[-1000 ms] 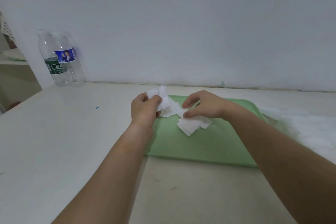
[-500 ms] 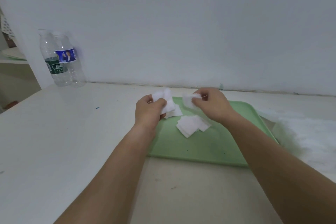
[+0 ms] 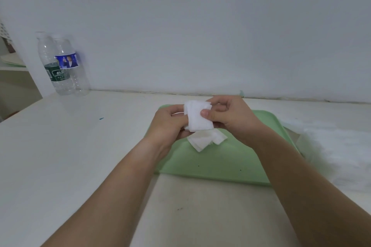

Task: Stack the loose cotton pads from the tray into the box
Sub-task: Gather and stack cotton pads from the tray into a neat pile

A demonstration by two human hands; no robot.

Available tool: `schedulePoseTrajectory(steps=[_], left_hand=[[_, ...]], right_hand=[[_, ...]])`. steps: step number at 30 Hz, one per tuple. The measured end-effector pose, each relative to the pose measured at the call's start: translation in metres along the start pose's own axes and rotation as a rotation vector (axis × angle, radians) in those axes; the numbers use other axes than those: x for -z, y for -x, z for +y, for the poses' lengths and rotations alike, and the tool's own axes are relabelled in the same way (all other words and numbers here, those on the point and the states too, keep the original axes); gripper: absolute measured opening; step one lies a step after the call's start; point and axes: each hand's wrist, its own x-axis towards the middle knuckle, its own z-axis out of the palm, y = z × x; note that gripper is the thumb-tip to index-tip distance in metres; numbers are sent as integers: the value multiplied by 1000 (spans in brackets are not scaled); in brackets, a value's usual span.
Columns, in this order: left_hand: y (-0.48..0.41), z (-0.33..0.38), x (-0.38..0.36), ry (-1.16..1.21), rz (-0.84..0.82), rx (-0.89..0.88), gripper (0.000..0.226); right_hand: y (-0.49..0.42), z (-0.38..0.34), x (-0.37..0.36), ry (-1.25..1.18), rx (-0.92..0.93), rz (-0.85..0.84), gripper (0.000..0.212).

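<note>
A small stack of cotton pads [image 3: 197, 119] is pinched between left hand [image 3: 167, 126] and right hand [image 3: 230, 117], both curled round it, and is best squared edge to edge before the loose pads [image 3: 206, 140] just beneath the grip, on the green tray [image 3: 220, 164], are added, the box seemingly out of view.

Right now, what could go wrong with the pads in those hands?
1. The stack of pads, pinched between the left hand and the right hand, has uneven edges, so some might slip out onto the tray.
2. The loose pads on the tray overlap, so one could get missed.
</note>
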Motion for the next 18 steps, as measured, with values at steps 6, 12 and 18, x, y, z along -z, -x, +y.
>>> schedulePoseTrajectory(steps=[6, 12, 18], left_hand=[[3, 2, -3, 8, -73, 4, 19], [1, 3, -3, 38, -113, 41, 23], [6, 3, -6, 8, -103, 6, 23]], right_hand=[[1, -2, 4, 68, 12, 55, 21], [1, 1, 3, 111, -12, 101, 23], [-1, 2, -2, 358, 7, 168, 29]])
